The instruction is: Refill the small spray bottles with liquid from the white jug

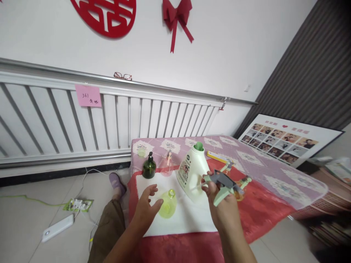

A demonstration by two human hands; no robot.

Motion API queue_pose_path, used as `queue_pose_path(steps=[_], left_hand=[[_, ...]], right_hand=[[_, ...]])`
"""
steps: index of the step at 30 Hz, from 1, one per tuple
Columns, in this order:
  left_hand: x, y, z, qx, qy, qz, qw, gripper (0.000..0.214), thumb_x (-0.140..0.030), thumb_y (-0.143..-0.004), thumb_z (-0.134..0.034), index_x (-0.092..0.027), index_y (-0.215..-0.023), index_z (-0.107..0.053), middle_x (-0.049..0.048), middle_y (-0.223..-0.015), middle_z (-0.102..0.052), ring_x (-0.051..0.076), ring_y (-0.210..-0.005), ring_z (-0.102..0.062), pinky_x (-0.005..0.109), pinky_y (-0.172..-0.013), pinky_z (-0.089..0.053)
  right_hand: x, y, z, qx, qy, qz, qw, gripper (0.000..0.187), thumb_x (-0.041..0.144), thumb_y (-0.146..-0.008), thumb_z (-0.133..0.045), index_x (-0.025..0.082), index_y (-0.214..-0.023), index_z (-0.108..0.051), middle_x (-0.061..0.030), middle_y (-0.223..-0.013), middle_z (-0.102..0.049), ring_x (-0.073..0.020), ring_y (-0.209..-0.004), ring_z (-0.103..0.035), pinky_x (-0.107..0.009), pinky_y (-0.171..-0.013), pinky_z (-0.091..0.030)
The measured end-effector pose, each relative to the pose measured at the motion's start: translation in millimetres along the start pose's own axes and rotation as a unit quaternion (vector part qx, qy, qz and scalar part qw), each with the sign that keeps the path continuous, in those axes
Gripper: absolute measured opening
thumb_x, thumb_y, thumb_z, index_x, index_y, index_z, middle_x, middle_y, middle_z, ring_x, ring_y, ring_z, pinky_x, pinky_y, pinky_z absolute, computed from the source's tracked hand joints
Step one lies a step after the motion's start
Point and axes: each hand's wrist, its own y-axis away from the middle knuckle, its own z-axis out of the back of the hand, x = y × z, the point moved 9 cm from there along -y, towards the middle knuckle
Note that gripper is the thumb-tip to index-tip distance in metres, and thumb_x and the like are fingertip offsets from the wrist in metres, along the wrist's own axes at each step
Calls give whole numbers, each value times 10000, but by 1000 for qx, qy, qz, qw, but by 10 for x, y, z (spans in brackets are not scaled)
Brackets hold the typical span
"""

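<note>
Sprayer handling appears underway: your right hand (223,210) grips the spray head (225,180); your empty left hand (148,206) should next steady the yellow bottle (168,206).

It's a home we're in: red double-happiness cutout (112,17) and red bow (177,16) up on the white wall (227,47), a slatted radiator (137,117) running below, lilac patterned cloth (274,162) spread out, a photo board (279,140) at far right, purple slipper (115,180) at left.

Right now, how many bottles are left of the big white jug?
3: a dark green pump bottle at left, a pink bottle beside it, and a yellow bottle by the left hand.
</note>
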Motion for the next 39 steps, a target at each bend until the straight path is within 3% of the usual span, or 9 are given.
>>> queue_pose_path(steps=[5,10,16,27,32,39], left_hand=[[197,42,-310,41,-96,-26,994,766,-260,-627,-685,-164,-1331,-400,142,-1389,-452,286,-1316,-378,439,-1110,-266],[295,36,-489,56,-130,-18,990,894,-249,-596,-696,-171,-1393,-299,148,-1449,-379,308,-1357,-318,455,-1132,-237],[442,0,-562,64,-126,-14,990,933,-229,-566,-724,-188,-1396,-300,155,-1444,-391,332,-1349,-327,463,-1122,-234],[537,-40,-611,64,-131,-12,989,807,-250,-583,-686,-214,-1338,-405,141,-1373,-481,339,-1266,-434,453,-1078,-301],[506,-60,-611,71,-137,-22,988,793,-264,-583,-676,-196,-1330,-419,148,-1352,-497,342,-1237,-461,456,-1057,-322],[482,-94,-603,81,-131,-23,988,809,-249,-561,-719,-236,-1321,-442,131,-1333,-517,356,-1227,-464,468,-1042,-321]], right_hand=[[205,-89,-213,2,12,53,999,527,438,-702,-740,205,-1161,-629,-108,-1060,-706,-250,-944,-640,-381,-793,-502],[161,-48,-455,58,51,70,995,435,360,-717,-734,227,-1123,-655,-89,-1085,-712,-242,-971,-644,-390,-868,-488],[-28,-21,-611,118,134,85,980,327,367,-767,-683,241,-1068,-672,-55,-1055,-708,-256,-1061,-594,-429,-982,-406],[-790,134,-772,248,125,-34,960,419,358,-747,-723,228,-1140,-659,-59,-1011,-726,-241,-916,-660,-390,-856,-513],[-865,172,-776,290,120,-51,948,431,363,-734,-736,231,-1138,-666,-65,-1048,-721,-235,-955,-655,-413,-916,-490],[-779,159,-826,353,153,-38,922,418,349,-733,-722,239,-1133,-677,-57,-1050,-717,-234,-956,-646,-384,-896,-495]])
